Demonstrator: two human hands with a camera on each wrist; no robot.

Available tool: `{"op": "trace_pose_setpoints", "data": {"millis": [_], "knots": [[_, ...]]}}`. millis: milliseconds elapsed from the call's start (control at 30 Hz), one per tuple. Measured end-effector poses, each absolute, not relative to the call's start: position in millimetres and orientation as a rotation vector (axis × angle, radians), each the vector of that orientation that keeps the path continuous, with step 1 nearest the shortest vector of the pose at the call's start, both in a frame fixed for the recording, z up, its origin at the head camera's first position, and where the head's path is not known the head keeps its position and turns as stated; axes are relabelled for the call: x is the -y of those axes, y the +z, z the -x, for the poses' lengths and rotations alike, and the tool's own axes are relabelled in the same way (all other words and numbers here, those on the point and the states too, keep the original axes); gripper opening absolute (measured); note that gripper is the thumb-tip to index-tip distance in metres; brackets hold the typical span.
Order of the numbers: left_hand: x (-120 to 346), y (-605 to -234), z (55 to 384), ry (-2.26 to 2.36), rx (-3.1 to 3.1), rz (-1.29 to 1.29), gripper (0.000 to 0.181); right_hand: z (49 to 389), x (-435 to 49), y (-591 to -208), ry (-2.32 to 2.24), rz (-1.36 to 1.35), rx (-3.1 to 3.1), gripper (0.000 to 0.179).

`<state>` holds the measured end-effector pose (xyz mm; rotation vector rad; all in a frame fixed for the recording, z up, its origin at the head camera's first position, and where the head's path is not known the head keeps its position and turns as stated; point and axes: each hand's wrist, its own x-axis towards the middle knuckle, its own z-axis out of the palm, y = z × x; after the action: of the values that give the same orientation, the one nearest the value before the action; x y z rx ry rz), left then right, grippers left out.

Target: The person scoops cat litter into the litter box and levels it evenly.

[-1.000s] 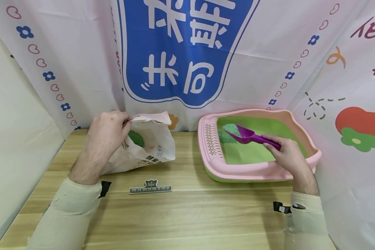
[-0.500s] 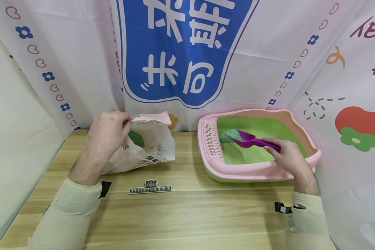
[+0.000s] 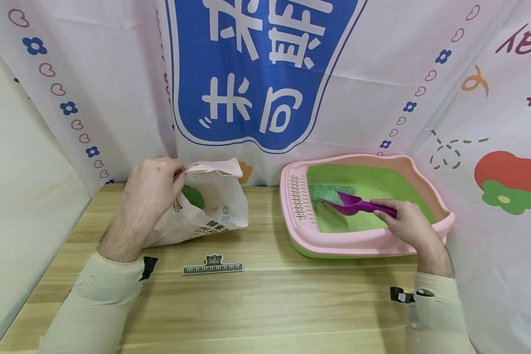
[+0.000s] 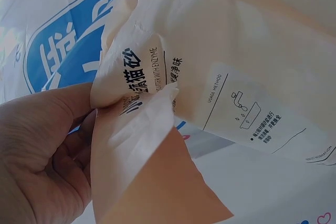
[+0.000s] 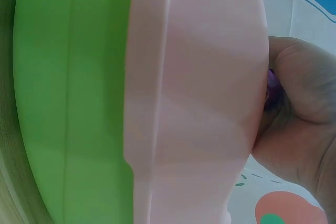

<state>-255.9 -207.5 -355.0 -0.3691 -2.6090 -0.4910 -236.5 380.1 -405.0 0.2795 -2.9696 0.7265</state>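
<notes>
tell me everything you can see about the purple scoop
The scoop is purple and looks like smooth plastic, with an open bowl and a slim handle. The bowl is inside the pink and green box, pointing toward the end with holes, with green granules at its front edge. The right hand has the handle in its grip. Whether the bowl touches the box is unclear.

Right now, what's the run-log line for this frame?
left hand: grips open bag | right hand: holds purple scoop inside tray | green granules: in tray | clip: on table

Tray (image 3: 358,244): stood three o'clock from bag (image 3: 217,210)
Clip (image 3: 213,268): lay six o'clock from bag
Scoop (image 3: 356,203): reached into tray
</notes>
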Motion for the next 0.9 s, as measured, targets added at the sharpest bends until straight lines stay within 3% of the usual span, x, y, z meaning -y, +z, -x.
{"op": "trace_pose_setpoints", "data": {"millis": [900], "knots": [[208,-355,257,-0.493,2.612,0.367,0.015,239,-394,-405,0.563,-0.238,3.001,0.033]]}}
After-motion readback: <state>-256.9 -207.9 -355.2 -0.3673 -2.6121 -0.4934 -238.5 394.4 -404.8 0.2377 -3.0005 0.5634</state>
